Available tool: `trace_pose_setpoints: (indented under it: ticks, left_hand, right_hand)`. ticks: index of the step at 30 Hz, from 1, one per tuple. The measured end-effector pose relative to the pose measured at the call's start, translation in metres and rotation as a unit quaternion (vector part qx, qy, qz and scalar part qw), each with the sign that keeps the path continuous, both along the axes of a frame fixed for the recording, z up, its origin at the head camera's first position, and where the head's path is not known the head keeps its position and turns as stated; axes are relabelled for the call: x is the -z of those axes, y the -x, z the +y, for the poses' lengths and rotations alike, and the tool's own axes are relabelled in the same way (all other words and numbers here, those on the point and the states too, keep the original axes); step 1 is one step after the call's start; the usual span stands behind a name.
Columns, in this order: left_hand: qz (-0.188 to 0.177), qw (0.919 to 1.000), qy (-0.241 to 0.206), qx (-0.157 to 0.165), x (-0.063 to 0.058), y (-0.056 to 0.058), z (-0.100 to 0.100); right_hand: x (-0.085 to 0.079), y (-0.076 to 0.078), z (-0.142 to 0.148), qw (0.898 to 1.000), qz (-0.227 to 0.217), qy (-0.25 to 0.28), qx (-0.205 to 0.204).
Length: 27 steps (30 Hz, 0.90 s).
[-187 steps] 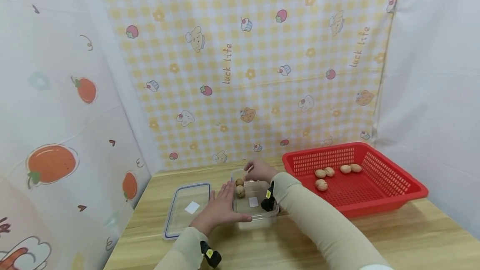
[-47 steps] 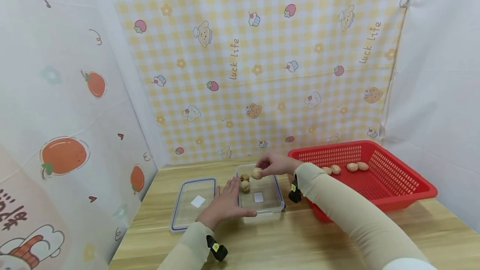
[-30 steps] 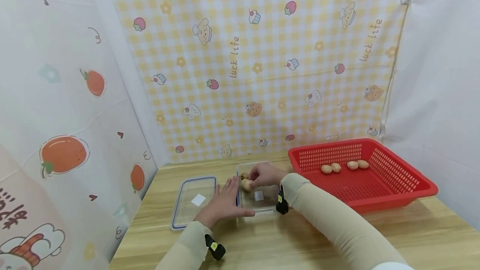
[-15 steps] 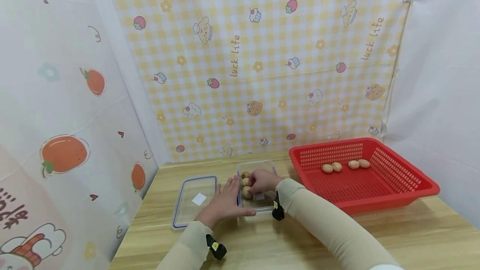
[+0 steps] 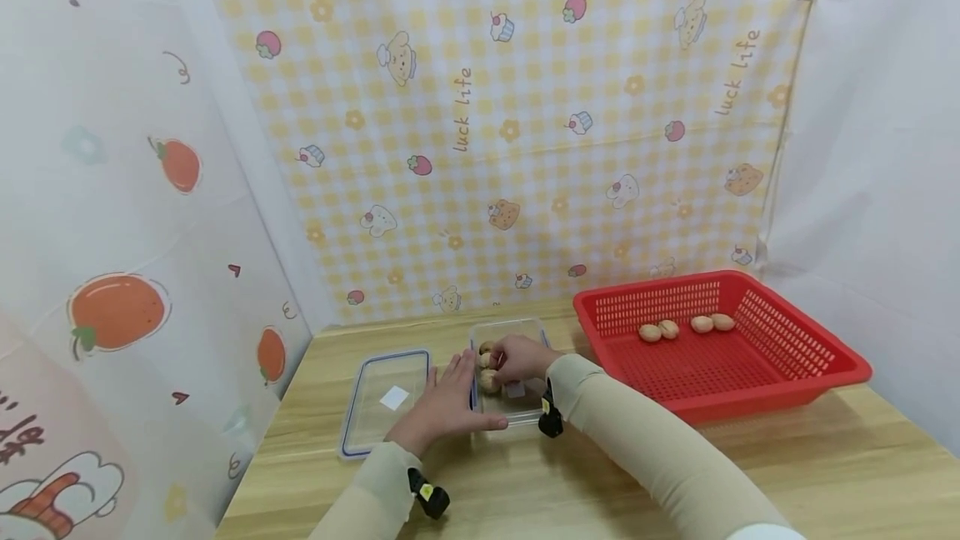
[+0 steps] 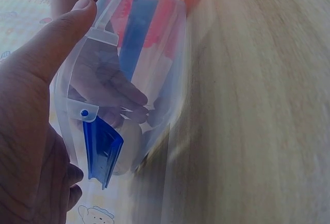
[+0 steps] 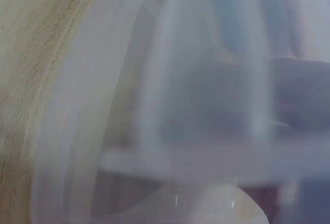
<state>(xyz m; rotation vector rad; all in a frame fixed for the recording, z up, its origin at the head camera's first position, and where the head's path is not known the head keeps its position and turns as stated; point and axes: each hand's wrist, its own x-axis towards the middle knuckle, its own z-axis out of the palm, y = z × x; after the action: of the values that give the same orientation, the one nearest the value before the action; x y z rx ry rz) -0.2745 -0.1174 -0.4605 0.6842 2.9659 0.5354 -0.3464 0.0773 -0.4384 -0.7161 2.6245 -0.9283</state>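
Note:
A clear plastic box (image 5: 525,418) with blue clips stands on the table, a row of walnuts (image 5: 487,348) along its left side. My right hand (image 5: 521,358) reaches into it from the right, fingertips pinching the nearest walnut (image 5: 489,382) at the box floor. In the left wrist view those right fingers (image 6: 121,92) show through the wall, right at a pale nut. My left hand (image 5: 444,408) rests against the box's left side, fingers spread, thumb along the near rim. The right wrist view is mostly blurred box wall (image 7: 206,162).
A red perforated basket (image 5: 720,394) sits to the right, several walnuts (image 5: 660,330) in its back part. Left of the box lies its clear lid (image 5: 375,415) with a blue seal and a white label. A patterned curtain (image 5: 510,257) hangs behind the wooden table (image 5: 525,490).
My right hand has brought a walnut from above the box down to the near end of the row inside. The basket holds fewer walnuts than in the oldest frame. My left hand stays at the box.

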Motion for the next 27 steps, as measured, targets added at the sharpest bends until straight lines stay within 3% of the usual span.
trace_pose_setpoints:
  ticks: [4, 8, 13, 18, 23, 27]
  left_hand:
    - [-0.003, 1.0, 0.0, -0.003, 0.001, 0.001, 0.001]
    - [-0.007, 0.9999, 0.0, -0.007, 0.002, 0.001, 0.001]
    - [-0.009, 0.9999, -0.003, -0.005, 0.002, 0.0, 0.001]
    - [-0.006, 1.0, -0.003, -0.005, 0.003, -0.001, 0.0]
    - [-0.002, 1.0, -0.009, -0.004, 0.003, -0.002, 0.0]
    - [-0.004, 0.9999, -0.01, 0.0, 0.002, -0.002, 0.001]
  right_hand:
    - [-0.004, 0.004, 0.002, 1.0, 0.013, -0.002, 0.005]
    - [-0.021, 0.011, 0.011, 0.999, 0.033, 0.018, 0.009]
    - [-0.06, 0.014, 0.033, 0.997, 0.05, 0.065, -0.012]
    - [-0.094, 0.014, 0.067, 0.994, 0.082, 0.064, -0.016]
    - [-0.103, 0.019, 0.107, 0.991, 0.099, 0.091, -0.01]
    - [-0.094, 0.021, 0.146, 0.989, 0.111, 0.099, 0.009]
